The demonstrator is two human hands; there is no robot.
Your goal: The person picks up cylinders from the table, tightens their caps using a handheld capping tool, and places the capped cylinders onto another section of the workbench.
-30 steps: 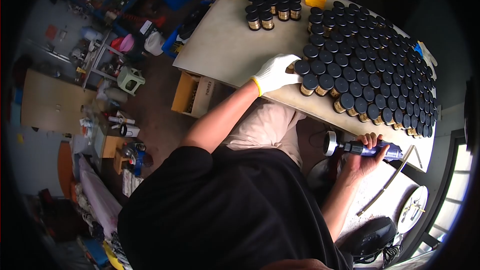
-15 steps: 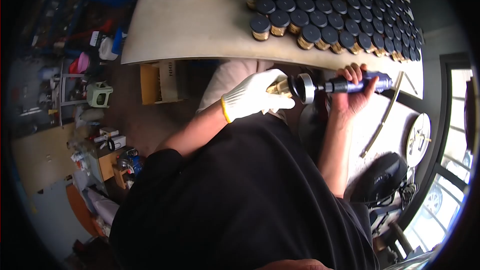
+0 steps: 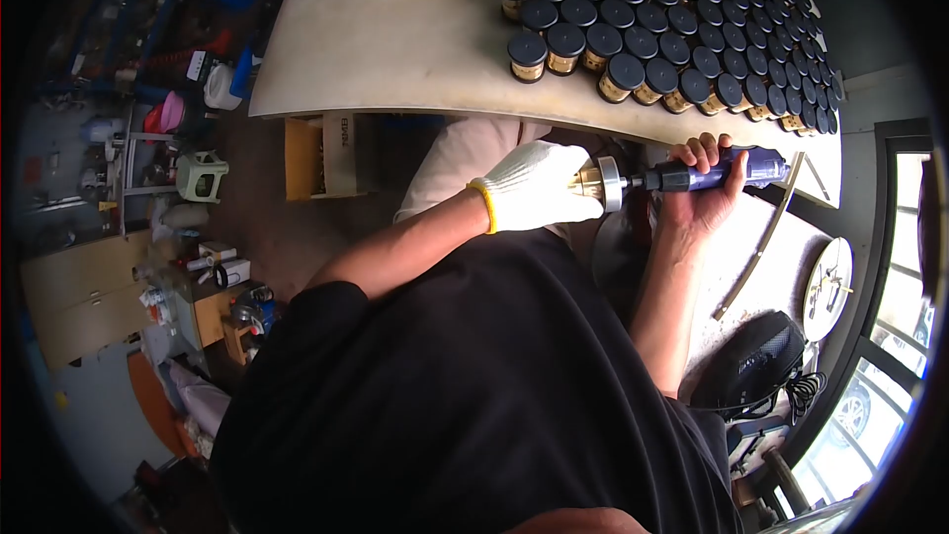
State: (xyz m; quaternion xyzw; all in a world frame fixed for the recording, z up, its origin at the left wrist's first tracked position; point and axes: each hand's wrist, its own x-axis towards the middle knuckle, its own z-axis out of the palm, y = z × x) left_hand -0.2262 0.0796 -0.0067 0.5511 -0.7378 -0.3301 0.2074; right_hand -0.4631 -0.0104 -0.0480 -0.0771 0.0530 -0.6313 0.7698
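The pale worktable (image 3: 395, 49) carries a dense spread of black-lidded jars (image 3: 654, 18) with gold bands. Just off the worktable's near edge, a purple-blue power screwdriver (image 3: 761, 166) with a black nose lies sideways, the right hand (image 3: 710, 200) wrapped around its body. Apart from it, off the same edge, the left hand (image 3: 539, 188), in a yellow-cuffed white knit glove, clasps a tipped, shiny gold-sided jar (image 3: 587, 181), its end against the screwdriver's silver cup (image 3: 610, 184) (its lid is hidden).
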